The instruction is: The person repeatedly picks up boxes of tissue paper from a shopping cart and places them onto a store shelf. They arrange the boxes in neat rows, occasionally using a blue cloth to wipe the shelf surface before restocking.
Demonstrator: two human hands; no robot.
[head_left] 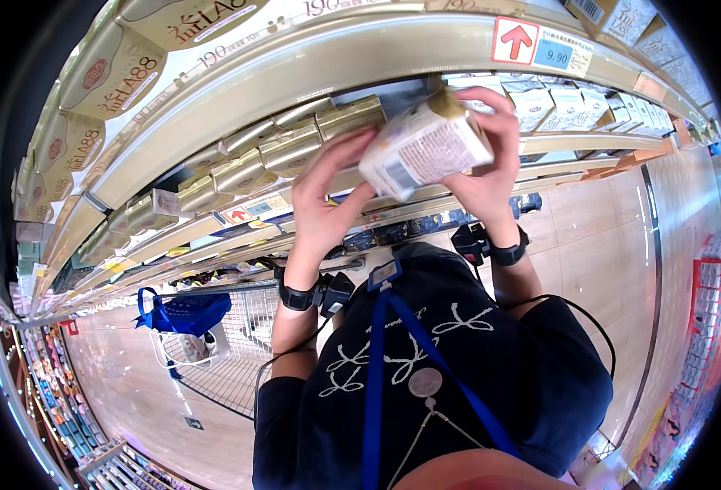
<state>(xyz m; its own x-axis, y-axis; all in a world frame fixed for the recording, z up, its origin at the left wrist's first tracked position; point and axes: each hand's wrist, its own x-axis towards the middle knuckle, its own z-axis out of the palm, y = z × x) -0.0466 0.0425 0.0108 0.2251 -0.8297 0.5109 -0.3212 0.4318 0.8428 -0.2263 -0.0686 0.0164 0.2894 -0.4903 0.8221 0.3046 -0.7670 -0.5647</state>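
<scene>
Both my hands hold a white and gold carton point(426, 151), tilted and a little blurred, in front of the shelf. A barcode and small print show on its side. My left hand point(326, 192) grips its left end, the thumb below and the fingers behind. Around its right end my right hand point(495, 155) is closed, fingers over the top and thumb underneath. Just behind lie gold cartons point(262, 159) in rows on the shelf, and white cartons point(569, 106) stand farther right.
A shelf edge with a price tag point(556, 53) runs above my hands. Larger gold boxes point(103, 86) fill the upper left shelf. To my left is a wire shopping cart point(238, 351) with a blue bag point(185, 313). Tiled floor point(589, 245) stretches to the right.
</scene>
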